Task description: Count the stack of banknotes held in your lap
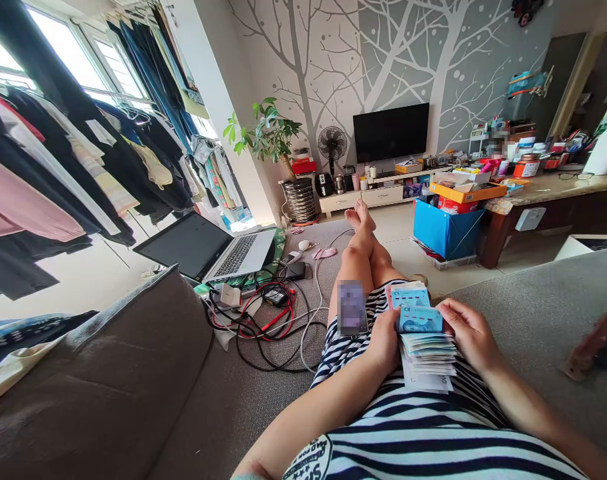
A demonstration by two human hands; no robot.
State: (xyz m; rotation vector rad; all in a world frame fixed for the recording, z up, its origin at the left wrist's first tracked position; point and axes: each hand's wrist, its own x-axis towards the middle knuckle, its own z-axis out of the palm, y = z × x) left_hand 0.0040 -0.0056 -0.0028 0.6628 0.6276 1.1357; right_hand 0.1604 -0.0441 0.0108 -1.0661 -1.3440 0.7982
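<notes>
Blue banknotes marked 10 (421, 320) are between my two hands above my lap. My left hand (384, 341) grips their left side, with a thick fanned bundle of banknotes (429, 355) hanging below toward my belly. The fingers of my right hand (469, 331) pinch the right edge of the top blue note. Just beyond, more banknotes (408, 295), blue with some pinkish edges, lie on my striped clothing. A phone (352, 308) with a blurred screen rests on my thigh, left of the notes. My palms and some fingertips are hidden.
An open laptop (233, 257) stands on the grey sofa (278, 393) to the left, beside tangled cables (268, 327) and chargers. At right are a blue storage box (446, 229) and a cluttered table (543, 190). A television (392, 132) stands against the far wall.
</notes>
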